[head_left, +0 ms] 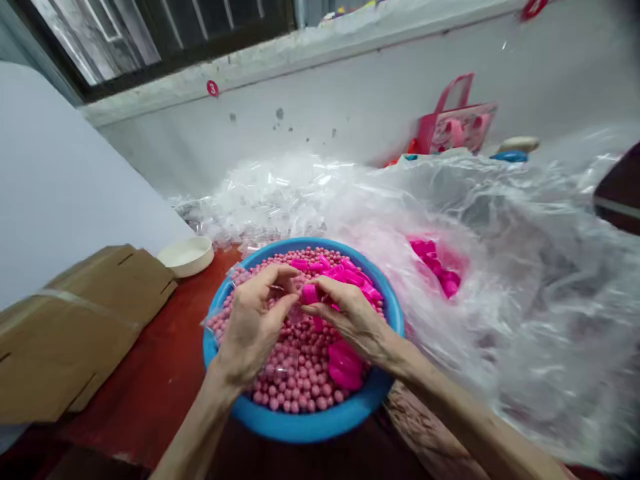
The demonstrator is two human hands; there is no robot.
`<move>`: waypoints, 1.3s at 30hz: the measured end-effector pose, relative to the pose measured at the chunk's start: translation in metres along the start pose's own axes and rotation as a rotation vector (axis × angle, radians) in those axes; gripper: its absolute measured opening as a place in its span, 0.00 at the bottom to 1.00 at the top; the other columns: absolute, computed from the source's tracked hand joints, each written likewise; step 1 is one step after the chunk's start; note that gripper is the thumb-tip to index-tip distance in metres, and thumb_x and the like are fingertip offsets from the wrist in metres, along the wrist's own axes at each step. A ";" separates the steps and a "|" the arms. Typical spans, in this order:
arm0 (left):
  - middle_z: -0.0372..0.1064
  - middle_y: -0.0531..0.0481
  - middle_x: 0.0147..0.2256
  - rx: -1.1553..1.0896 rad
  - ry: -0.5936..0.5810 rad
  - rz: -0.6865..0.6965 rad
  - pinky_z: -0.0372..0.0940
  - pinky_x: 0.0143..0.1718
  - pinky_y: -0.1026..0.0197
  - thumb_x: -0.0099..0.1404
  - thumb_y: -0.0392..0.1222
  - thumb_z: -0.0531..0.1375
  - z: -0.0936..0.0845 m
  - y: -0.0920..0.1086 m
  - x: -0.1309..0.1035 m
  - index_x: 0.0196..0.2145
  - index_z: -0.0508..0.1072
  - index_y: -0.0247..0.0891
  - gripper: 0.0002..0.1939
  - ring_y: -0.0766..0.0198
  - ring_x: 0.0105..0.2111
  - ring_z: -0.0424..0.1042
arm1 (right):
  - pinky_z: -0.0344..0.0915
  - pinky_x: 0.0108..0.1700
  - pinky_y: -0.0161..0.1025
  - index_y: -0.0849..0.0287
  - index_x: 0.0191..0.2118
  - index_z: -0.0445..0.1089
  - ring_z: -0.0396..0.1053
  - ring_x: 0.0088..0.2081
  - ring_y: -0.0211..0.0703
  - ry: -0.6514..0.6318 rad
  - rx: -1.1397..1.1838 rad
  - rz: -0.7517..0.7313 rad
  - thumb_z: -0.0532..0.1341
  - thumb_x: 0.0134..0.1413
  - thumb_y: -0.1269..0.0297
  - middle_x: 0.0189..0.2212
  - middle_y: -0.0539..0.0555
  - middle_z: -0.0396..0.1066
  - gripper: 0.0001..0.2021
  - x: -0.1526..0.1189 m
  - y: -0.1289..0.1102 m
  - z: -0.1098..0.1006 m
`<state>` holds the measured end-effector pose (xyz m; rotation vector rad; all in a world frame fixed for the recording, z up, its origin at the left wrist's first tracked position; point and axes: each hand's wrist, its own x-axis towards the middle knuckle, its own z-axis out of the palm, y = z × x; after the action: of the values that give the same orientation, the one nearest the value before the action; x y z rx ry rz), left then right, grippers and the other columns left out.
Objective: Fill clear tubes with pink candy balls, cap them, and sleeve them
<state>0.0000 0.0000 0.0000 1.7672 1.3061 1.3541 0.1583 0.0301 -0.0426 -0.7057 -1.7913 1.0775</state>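
Blue basin point(300, 427) is by the near edge of the red table point(167, 357), both hands above it. Right hand point(357, 317): thumb and fingers pinching a small pink piece point(311, 293), held over the basin's middle. Left hand point(253, 327): fingers curled, thumb and index close together just beside that piece; whether they grip anything, I can't tell from here, too blurred.

In the basin: pink beads point(313, 392) throughout, bright pink plastic pieces point(350, 275) piled toward the far right rim, one broader pink piece point(345, 365) near the near right rim.

Right of the basin: crumpled clear plastic sheeting point(530, 333), more pink pieces point(440, 267) showing in it. White dish point(186, 259) beyond the basin's left rim, on the table, next to cardboard point(85, 320) at the table's left side. Clear plastic heap point(270, 197) past the far rim.
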 end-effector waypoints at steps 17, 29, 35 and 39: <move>0.74 0.54 0.32 -0.407 0.222 -0.336 0.69 0.40 0.64 0.55 0.42 0.67 0.024 -0.001 -0.039 0.37 0.76 0.40 0.11 0.65 0.36 0.73 | 0.65 0.34 0.35 0.58 0.27 0.73 0.66 0.27 0.35 0.136 0.307 0.106 0.59 0.57 0.57 0.22 0.47 0.68 0.13 -0.004 -0.025 0.003; 0.69 0.57 0.28 -0.440 -0.041 -0.422 0.65 0.33 0.70 0.60 0.42 0.63 0.028 -0.001 -0.053 0.41 0.74 0.41 0.11 0.69 0.30 0.68 | 0.71 0.37 0.36 0.55 0.46 0.73 0.71 0.36 0.38 0.000 -0.329 -0.215 0.55 0.60 0.73 0.35 0.52 0.72 0.14 -0.022 -0.038 -0.017; 0.69 0.56 0.30 -0.578 -0.116 -0.397 0.64 0.36 0.69 0.62 0.39 0.61 0.030 -0.004 -0.056 0.41 0.75 0.42 0.09 0.69 0.32 0.68 | 0.70 0.49 0.34 0.65 0.53 0.69 0.71 0.50 0.41 0.002 -0.671 -0.455 0.49 0.52 0.83 0.47 0.62 0.73 0.24 -0.039 -0.045 -0.010; 0.65 0.56 0.22 -0.627 -0.182 -0.488 0.58 0.22 0.70 0.61 0.42 0.61 0.030 -0.002 -0.058 0.37 0.74 0.37 0.08 0.72 0.20 0.61 | 0.67 0.50 0.28 0.68 0.46 0.73 0.74 0.46 0.37 0.127 -0.656 -0.478 0.51 0.52 0.82 0.42 0.61 0.77 0.19 -0.044 -0.044 -0.001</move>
<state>0.0260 -0.0491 -0.0352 1.0329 0.9769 1.1218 0.1773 -0.0248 -0.0212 -0.6477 -2.0646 0.1135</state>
